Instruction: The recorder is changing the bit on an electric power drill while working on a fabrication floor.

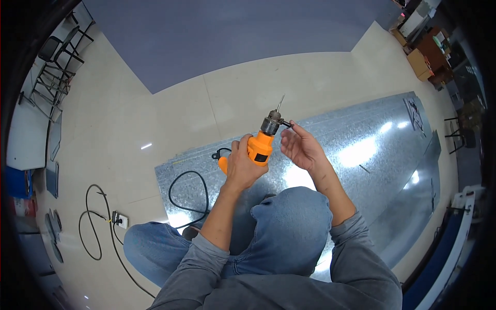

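At eleven o'clock from the raised knee (297, 219), the left hand (242, 168) grips the orange drill (262, 142), while the loosely spread right hand (304, 149) rests one digit against the chuck key (284, 123) at the chuck's (269, 126) three o'clock, best kept squarely seated when turned.

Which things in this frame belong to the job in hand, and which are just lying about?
In the job:
orange drill, gripped by the left hand
drill bit, at its front
chuck key, by the fingertips of the right hand

Apparently lying about:
cardboard box, upper right
black chair, upper left
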`<move>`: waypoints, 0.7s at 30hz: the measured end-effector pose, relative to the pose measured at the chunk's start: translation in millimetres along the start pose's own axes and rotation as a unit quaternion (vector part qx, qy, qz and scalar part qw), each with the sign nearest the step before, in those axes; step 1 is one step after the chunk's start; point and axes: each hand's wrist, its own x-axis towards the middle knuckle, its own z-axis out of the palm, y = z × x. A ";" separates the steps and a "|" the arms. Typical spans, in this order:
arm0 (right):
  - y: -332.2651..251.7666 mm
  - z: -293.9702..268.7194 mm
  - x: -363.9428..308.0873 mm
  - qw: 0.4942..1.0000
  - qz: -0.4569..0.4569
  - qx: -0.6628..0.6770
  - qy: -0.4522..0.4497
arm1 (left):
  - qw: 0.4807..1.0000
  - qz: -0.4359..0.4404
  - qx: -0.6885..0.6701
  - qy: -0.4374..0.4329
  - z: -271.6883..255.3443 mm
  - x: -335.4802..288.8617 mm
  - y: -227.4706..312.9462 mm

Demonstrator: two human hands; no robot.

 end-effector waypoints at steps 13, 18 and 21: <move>-20.8 -10.4 -6.3 0.980 0.018 -0.182 -0.079 | 0.995 -0.006 0.082 -0.059 -5.6 -1.4 -3.6; -16.0 -18.9 -7.2 0.943 -0.035 -0.330 -0.016 | 0.993 -0.027 0.086 -0.075 -1.9 -6.6 -8.3; -19.6 -29.6 -9.0 0.907 -0.060 -0.416 0.028 | 0.994 -0.028 0.075 -0.078 2.1 -6.1 -5.5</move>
